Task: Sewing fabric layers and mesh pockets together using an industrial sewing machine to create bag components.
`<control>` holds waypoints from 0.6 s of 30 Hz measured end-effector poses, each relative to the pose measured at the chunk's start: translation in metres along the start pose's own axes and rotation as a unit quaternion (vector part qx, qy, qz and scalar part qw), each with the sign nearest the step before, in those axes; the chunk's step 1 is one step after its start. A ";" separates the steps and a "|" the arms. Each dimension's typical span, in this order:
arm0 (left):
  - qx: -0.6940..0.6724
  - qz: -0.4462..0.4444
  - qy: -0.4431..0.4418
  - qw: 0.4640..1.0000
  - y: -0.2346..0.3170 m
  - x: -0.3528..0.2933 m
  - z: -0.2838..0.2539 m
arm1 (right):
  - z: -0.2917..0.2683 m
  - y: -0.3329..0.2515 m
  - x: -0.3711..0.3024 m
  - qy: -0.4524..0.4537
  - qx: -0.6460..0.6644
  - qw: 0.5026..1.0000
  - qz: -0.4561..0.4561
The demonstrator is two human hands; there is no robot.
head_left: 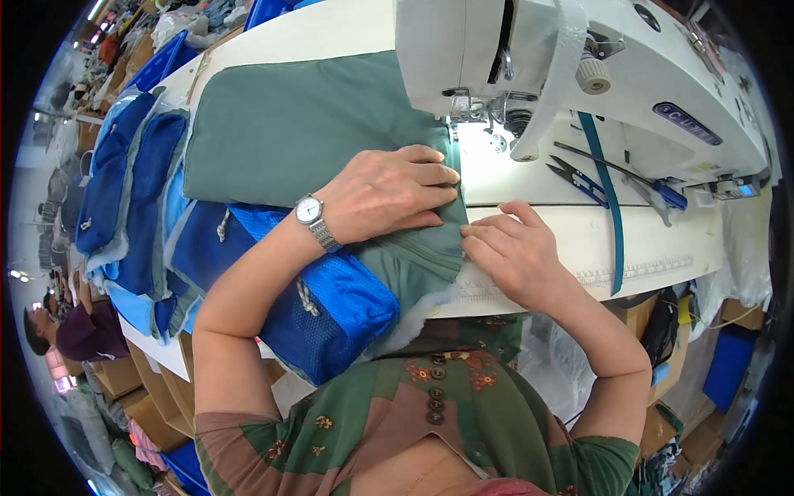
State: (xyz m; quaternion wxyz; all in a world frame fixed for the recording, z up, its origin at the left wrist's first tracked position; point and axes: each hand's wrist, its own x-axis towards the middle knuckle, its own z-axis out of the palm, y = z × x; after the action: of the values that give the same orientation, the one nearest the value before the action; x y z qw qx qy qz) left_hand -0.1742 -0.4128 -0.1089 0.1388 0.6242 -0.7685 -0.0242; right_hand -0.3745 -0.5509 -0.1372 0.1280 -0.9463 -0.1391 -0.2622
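A green fabric piece (289, 124) lies on the white sewing machine bed, its right edge running beside the lit needle area. My left hand (393, 190), with a watch on the wrist, rests flat on this fabric just below the presser foot (463, 112). The fingers point right, toward the fabric's edge. Curled inward, my right hand (517, 252) has its fingertips closed at that same edge, lower down. Under my left forearm is a blue mesh and navy fabric piece (331, 306) with a grey cord, pale padding showing at its border.
The white sewing machine (637, 74) stands at upper right. Thread snips (579, 180), a screwdriver (674, 197) and a teal strip (608, 198) lie on its bed. Stacked blue padded pieces (141, 182) sit at left. A person (78, 326) is farther off at left.
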 end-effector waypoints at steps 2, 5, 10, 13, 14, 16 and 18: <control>-0.003 -0.001 0.001 1.000 0.001 0.000 0.000 | 0.000 0.001 0.001 -0.003 -0.004 1.000 -0.001; -0.006 -0.001 0.003 1.000 -0.002 0.002 0.000 | 0.001 0.006 0.001 -0.004 -0.012 1.000 -0.009; 0.018 0.011 0.036 0.999 -0.012 0.004 0.003 | 0.006 0.021 0.008 0.004 -0.011 1.000 -0.026; 0.028 -0.011 0.016 0.999 -0.019 0.007 0.006 | 0.008 0.030 0.014 -0.001 -0.006 1.000 -0.026; 0.032 -0.006 0.022 0.999 -0.021 0.007 0.007 | 0.008 0.033 0.015 -0.001 -0.008 1.000 -0.027; 0.036 -0.001 0.028 0.999 -0.024 0.007 0.008 | 0.008 0.037 0.017 -0.012 -0.016 0.999 -0.036; 0.050 0.013 0.050 0.997 -0.026 0.008 0.008 | 0.012 0.039 0.018 0.000 -0.017 0.999 -0.035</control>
State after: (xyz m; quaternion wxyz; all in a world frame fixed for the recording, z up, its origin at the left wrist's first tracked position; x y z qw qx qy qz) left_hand -0.1528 -0.4277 -0.1210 0.1459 0.6207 -0.7689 0.0471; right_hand -0.3417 -0.5796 -0.1439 0.1027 -0.9429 -0.1671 -0.2691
